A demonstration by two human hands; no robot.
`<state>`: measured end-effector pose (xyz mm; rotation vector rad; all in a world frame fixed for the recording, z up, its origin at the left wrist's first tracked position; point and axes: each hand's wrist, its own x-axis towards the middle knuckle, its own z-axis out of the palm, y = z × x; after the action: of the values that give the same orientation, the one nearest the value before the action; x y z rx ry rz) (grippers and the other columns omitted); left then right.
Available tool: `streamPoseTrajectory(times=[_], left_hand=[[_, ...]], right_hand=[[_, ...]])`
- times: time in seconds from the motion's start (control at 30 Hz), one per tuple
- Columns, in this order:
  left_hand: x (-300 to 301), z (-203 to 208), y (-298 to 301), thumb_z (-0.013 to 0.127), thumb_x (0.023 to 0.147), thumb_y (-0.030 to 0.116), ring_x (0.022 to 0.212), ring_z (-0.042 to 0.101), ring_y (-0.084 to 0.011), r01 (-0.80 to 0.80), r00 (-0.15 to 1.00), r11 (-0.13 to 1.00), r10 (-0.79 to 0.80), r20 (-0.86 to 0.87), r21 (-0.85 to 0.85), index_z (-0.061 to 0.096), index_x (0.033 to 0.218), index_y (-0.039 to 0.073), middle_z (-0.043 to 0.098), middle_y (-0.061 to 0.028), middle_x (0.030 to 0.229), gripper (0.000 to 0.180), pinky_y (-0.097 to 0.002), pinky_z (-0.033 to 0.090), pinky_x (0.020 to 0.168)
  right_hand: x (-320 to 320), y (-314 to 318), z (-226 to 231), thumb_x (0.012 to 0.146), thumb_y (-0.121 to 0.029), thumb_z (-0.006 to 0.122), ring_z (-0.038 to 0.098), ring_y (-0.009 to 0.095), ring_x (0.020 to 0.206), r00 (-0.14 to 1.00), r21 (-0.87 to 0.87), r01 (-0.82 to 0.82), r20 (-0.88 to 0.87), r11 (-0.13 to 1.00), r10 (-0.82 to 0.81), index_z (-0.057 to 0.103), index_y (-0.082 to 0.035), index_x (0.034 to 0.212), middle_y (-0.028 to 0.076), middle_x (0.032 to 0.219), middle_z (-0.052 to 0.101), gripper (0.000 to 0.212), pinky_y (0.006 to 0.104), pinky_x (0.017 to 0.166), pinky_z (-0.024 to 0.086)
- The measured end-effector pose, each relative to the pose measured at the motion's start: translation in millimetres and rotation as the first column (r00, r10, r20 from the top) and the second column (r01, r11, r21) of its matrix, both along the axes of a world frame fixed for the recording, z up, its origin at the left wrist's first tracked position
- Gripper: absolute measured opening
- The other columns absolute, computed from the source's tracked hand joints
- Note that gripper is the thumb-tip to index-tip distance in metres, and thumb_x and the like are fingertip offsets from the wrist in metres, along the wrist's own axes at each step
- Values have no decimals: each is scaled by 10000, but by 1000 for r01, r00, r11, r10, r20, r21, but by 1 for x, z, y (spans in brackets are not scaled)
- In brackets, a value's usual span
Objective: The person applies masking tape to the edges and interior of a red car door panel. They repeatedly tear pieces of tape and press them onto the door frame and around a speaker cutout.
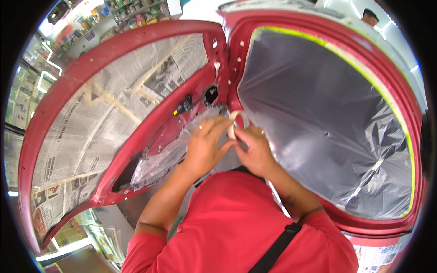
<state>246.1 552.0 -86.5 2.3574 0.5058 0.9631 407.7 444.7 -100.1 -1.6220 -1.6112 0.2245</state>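
Tape roll: a pale tape roll, just off the centre of the view toward 1 o'clock, hole facing up.
Right hand: at the roll's 5 o'clock, this hand pinches the lower rim.
Left hand: at the roll's 8 o'clock, this hand has thumb and fingers parted, fingertips at the near rim (touch or near-touch, I cannot tell).
Good handling: I would let the right hand carry the roll's weight and the left fingertips feel for the tape's end, lifting it evenly so it does not split; a low pull angle should help.
Red door: the door at 10 o'clock bears newspaper across its window; crumpled clear film lies at 8 o'clock.
Door opening: a red frame is spanned by a dark plastic sheet at 3 o'clock, yellow-green tape along its upper and outer edge.
Shelf containers: cans and bottles crowd 11 o'clock; their contents cannot be told.
Door hole: a dark hole near 12 o'clock, inside unseen.
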Motion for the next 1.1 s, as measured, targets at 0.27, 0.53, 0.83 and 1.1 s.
streamPoseTrajectory(times=[0.27, 0.53, 0.83, 1.1], left_hand=[[-61, -85, -26, 804, 760, 160, 1128, 611, -354, -189, 981, 964, 179, -74, -187, 649, 1199, 98, 632, -112, 1177, 469, -468, 494, 970], [-103, -111, -117, 811, 804, 199, 1020, 642, -406, -551, 784, 640, 617, -70, -535, 601, 1149, 111, 629, -120, 1163, 414, -501, 509, 912], [-127, -108, -190, 821, 799, 182, 1052, 638, -387, -812, 420, 322, 901, -104, -487, 654, 988, 69, 626, -146, 1138, 276, -477, 517, 881], [-188, -105, -231, 799, 861, 256, 1056, 630, -345, -832, 364, 243, 917, -161, -499, 759, 1105, 88, 623, -137, 1139, 299, -439, 529, 887]], right_hand=[[-37, 14, -68, 959, 34, 611, 690, 120, 993, 857, -358, -389, -478, 849, 191, 616, 28, 1348, 69, 1075, 743, 388, 258, 854, 515], [-68, 31, -62, 922, 65, 589, 597, 65, 802, 689, -581, -718, -513, 383, 512, 621, 43, 1187, 27, 906, 676, 268, 235, 717, 474], [-128, 54, -82, 931, 31, 623, 717, 159, 997, 318, -545, -838, -524, -25, 790, 636, 56, 1260, 138, 1045, 757, 330, 298, 870, 540], [-180, 64, -75, 975, -167, 655, 692, 292, 1058, 36, -599, -763, -415, -243, 909, 699, -10, 1197, 136, 1081, 729, 275, 379, 920, 515]])
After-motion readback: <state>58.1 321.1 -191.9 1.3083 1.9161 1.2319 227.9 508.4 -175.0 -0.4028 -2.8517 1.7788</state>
